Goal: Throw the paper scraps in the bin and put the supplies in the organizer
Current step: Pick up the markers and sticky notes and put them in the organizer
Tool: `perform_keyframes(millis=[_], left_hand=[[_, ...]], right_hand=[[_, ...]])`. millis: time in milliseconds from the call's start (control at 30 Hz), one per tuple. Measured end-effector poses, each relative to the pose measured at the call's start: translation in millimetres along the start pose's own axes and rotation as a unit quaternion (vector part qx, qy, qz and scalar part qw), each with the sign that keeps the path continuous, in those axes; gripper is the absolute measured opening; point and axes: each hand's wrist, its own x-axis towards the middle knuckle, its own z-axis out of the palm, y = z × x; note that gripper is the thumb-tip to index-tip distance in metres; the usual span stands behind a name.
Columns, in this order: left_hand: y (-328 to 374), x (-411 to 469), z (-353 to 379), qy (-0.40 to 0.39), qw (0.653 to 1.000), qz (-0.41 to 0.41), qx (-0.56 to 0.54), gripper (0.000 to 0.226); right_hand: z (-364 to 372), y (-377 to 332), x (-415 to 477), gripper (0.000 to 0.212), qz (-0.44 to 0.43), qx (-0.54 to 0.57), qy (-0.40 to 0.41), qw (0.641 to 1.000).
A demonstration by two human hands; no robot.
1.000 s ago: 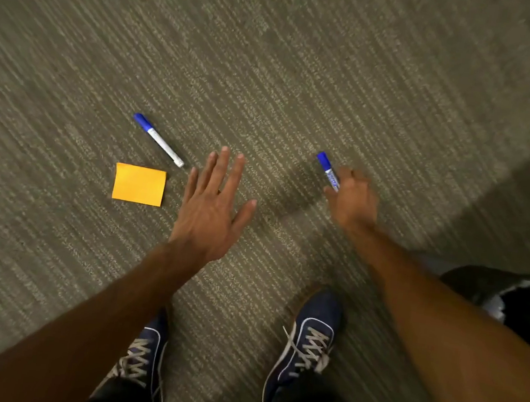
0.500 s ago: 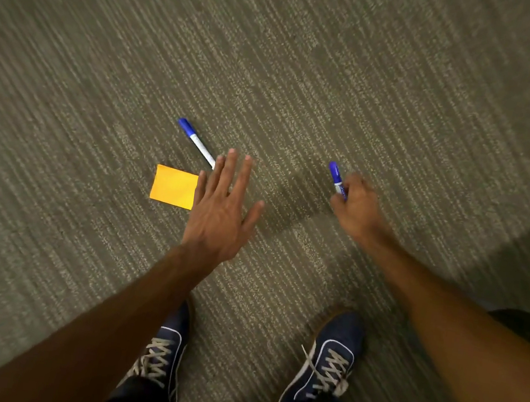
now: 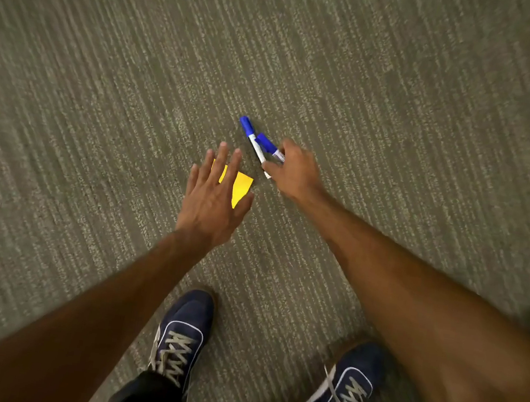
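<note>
My right hand (image 3: 294, 171) is shut on a blue-capped marker (image 3: 269, 145), whose cap sticks out up and to the left. Right beside it a second white marker with a blue cap (image 3: 252, 138) lies on the carpet, and my right fingertips touch its lower end. An orange sticky note pad (image 3: 241, 186) lies flat on the carpet just below the markers. My left hand (image 3: 215, 199) hovers over the pad with fingers spread, hiding its left part. No bin or organizer is in view.
Grey ribbed carpet (image 3: 102, 95) fills the view. My two dark blue sneakers, left (image 3: 184, 332) and right (image 3: 341, 389), stand near the bottom edge, close under the arms.
My right hand carried its marker leftward to the second marker on the floor. My left hand moved over the orange pad. The view shifted left as I stepped.
</note>
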Motion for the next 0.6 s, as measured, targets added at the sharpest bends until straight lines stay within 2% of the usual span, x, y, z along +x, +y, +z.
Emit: perform_keyframes(millis=[167, 333, 467, 600], left_hand=[[-35, 17, 21, -0.022, 0.999, -0.041, -0.025, 0.084], [-47, 33, 29, -0.052, 0.998, -0.02, 0.012, 0.088], [-44, 41, 30, -0.063, 0.992, 0.042, 0.105, 0.071], [-42, 42, 33, -0.048, 0.983, 0.064, 0.164, 0.075]], right_hand=[[35, -12, 31, 0.052, -0.016, -0.058, 0.031, 0.998], [47, -11, 44, 0.044, -0.033, -0.099, 0.046, 0.993], [36, -6, 45, 0.017, -0.015, -0.02, 0.04, 0.999], [21, 7, 33, 0.02, 0.027, 0.084, 0.052, 0.995]])
